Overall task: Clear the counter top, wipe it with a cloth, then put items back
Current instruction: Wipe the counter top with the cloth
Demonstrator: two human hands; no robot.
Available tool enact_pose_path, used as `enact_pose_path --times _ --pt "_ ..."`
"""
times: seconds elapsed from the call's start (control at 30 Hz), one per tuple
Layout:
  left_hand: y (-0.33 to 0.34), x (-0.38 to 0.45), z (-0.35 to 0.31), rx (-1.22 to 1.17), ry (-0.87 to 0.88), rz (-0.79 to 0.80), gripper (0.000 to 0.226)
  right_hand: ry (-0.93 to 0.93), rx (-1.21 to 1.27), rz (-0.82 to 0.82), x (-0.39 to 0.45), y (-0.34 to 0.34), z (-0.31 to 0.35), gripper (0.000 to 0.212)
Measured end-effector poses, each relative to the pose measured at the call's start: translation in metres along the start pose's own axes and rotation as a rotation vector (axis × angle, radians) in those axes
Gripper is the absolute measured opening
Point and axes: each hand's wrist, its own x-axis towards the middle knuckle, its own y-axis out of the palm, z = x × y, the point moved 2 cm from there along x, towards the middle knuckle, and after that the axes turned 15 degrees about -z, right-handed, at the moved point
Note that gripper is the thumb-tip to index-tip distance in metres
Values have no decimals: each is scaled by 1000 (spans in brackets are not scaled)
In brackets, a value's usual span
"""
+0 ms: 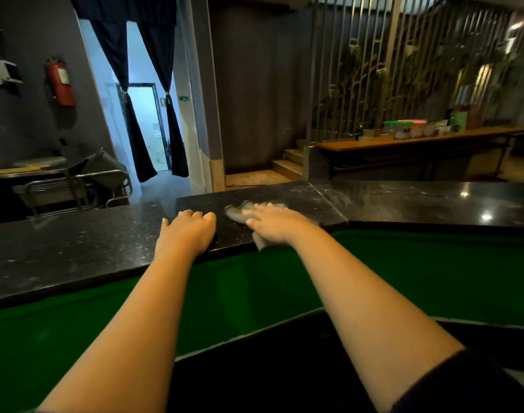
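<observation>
A dark speckled stone counter top (76,248) runs across the view and turns a corner at the middle. My right hand (274,223) lies flat on a grey cloth (237,212) and presses it onto the counter near the corner; part of the cloth hangs over the near edge below my wrist. My left hand (189,231) rests on the counter just left of the cloth, fingers curled down against the stone, with nothing in it. The stone around the cloth shows pale streaks.
A green surface (403,272) lies below the counter's near edge. Beyond the counter are metal trolleys (76,186) at left, a red fire extinguisher (59,81) on the wall, a curtained doorway (147,114), steps, and a long wooden table (418,141) with containers at right.
</observation>
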Motion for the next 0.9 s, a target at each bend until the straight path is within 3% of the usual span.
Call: enact_pose_path --times 0.17,0.37,0.6,0.8,0.9 --pt "1 0 1 -81 -24 -9 25 -28 165 15 -31 -14 -36 44" --pt "-1 -3 -12 -172 -49 -42 42 334 -96 -58 -17 -19 -93 53" --pt "7 24 -54 -339 -165 29 50 -163 29 120 -3 -15 -57 48" --pt "23 32 -53 -181 -82 89 58 32 -58 104 68 -7 -99 50" --pt "24 33 -54 -168 -88 88 57 -48 -67 133 109 8 -71 52"
